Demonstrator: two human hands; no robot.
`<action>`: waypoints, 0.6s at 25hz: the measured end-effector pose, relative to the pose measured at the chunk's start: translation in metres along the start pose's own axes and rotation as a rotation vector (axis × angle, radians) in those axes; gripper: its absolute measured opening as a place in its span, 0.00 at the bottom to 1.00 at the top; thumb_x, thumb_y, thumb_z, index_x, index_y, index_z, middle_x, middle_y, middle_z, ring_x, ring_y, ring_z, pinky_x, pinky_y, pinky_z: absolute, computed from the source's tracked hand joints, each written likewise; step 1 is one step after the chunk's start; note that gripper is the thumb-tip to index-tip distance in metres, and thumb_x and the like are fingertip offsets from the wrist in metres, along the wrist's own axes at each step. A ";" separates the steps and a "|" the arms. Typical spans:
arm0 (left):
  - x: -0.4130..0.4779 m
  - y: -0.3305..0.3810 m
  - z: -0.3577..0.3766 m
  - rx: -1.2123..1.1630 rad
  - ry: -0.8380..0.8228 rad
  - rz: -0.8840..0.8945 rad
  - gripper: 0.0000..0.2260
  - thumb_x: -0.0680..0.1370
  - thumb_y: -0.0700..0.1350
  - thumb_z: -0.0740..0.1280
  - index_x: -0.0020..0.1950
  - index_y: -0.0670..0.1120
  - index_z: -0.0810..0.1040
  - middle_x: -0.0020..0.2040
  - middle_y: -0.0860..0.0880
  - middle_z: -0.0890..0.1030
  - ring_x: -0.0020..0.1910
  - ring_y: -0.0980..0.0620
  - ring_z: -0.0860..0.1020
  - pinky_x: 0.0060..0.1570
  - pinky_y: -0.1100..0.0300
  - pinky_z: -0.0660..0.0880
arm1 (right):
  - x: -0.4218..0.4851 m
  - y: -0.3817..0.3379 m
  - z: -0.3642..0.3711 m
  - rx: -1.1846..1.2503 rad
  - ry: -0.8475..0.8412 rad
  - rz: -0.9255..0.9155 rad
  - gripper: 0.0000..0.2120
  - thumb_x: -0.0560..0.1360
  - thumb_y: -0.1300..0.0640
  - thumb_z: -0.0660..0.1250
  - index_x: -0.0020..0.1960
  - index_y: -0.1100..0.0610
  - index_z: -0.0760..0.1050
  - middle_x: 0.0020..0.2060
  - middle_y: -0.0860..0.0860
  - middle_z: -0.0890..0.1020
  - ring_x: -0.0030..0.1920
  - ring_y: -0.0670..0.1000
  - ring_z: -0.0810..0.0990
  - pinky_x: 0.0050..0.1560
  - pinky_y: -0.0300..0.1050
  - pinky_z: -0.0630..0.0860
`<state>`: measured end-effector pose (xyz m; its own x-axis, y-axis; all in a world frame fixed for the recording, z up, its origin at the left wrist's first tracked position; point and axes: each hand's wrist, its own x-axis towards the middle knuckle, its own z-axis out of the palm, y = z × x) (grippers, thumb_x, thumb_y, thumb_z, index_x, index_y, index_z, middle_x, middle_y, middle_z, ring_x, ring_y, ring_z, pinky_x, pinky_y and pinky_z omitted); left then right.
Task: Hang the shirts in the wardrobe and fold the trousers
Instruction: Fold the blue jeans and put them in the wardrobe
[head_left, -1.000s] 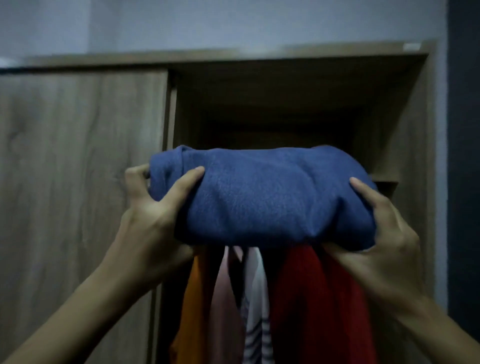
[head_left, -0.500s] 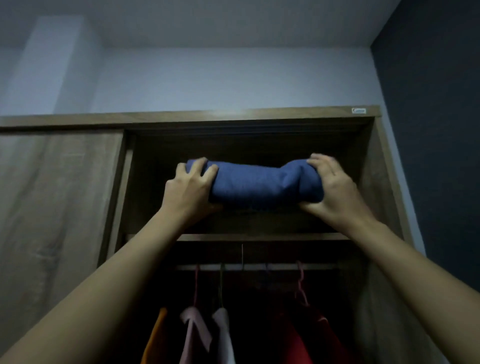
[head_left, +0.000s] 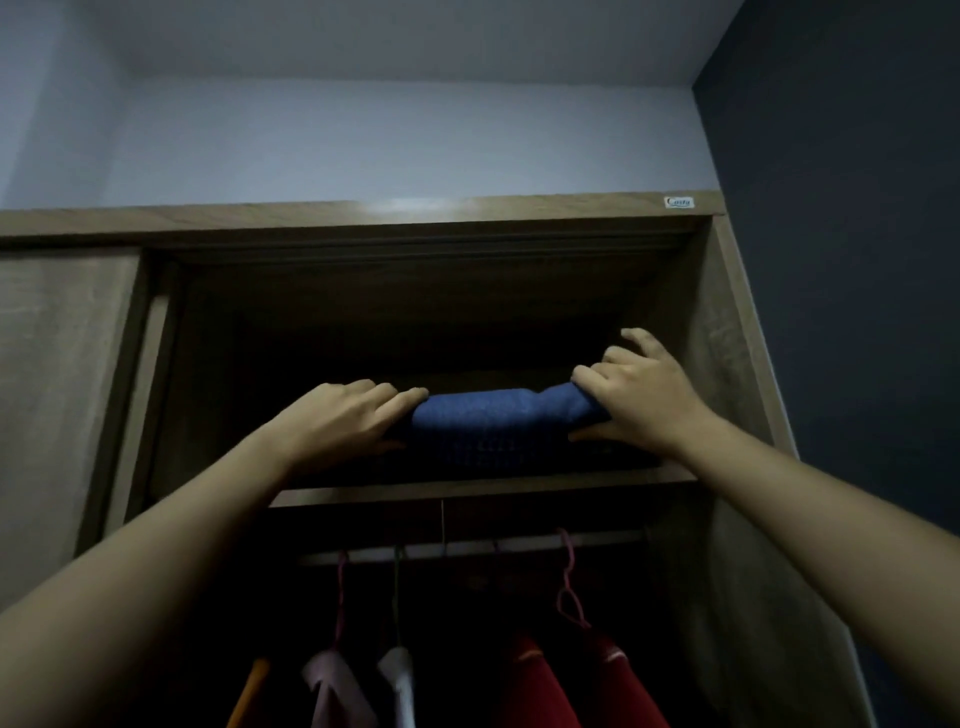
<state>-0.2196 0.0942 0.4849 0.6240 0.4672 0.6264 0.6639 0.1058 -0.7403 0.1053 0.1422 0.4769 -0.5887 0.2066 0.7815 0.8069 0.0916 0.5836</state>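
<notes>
The folded blue trousers (head_left: 480, 423) lie on the upper shelf (head_left: 467, 488) of the wardrobe (head_left: 727, 364), just right of the frame's centre, with their long axis running left to right across the picture, parallel to the shelf's front edge. They sit between the two hands, one at each end. The left hand (head_left: 343, 415) lies at the bundle's left end, palm down, fingers stretched flat over the top and the thumb tucked low against the front; it looks more like pressing than clutching. The right hand (head_left: 639, 395) covers the right end, curled fingers bunching the cloth there so that the end rises in a small hump, while its outermost fingers are lifted clear of the fabric. Both hands are about equally near the bundle; the right sits slightly higher and further into the shelf.

The trousers read as a soft, dense roll of dark blue cloth, plump in the middle and pinched at the right. Whether they rest fully on the shelf board or on something dark beneath them cannot be told in this light.

The coming move seems to turn on depth: the bundle lies beyond the hands, so pushing straight back should seat it.

Below the shelf, shirts (head_left: 535, 686) in orange, pink, white and red hang from the rail (head_left: 467, 548).
</notes>
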 end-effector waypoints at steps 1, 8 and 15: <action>-0.001 -0.002 0.006 0.022 0.091 0.040 0.29 0.75 0.55 0.62 0.72 0.45 0.60 0.56 0.45 0.79 0.48 0.50 0.81 0.38 0.59 0.79 | 0.003 0.007 0.005 -0.006 0.064 -0.034 0.24 0.61 0.40 0.75 0.48 0.55 0.77 0.38 0.51 0.84 0.41 0.54 0.83 0.59 0.58 0.73; 0.031 0.021 0.037 -0.103 0.138 -0.056 0.27 0.72 0.52 0.70 0.67 0.46 0.66 0.52 0.45 0.80 0.42 0.48 0.80 0.33 0.55 0.79 | 0.003 0.024 0.032 0.110 -0.032 0.068 0.29 0.62 0.46 0.77 0.55 0.59 0.71 0.43 0.56 0.79 0.38 0.57 0.80 0.30 0.48 0.76; 0.067 0.053 0.051 -0.332 -0.058 -0.080 0.26 0.77 0.55 0.63 0.72 0.54 0.60 0.64 0.51 0.71 0.59 0.52 0.73 0.55 0.57 0.72 | -0.026 0.033 0.057 0.276 -0.443 0.162 0.30 0.74 0.49 0.66 0.71 0.56 0.57 0.64 0.56 0.70 0.62 0.56 0.73 0.58 0.51 0.73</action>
<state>-0.1632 0.1763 0.4750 0.5464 0.5192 0.6571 0.8135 -0.1428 -0.5637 0.1499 0.1952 0.4626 -0.4263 0.6249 0.6540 0.9038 0.2640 0.3369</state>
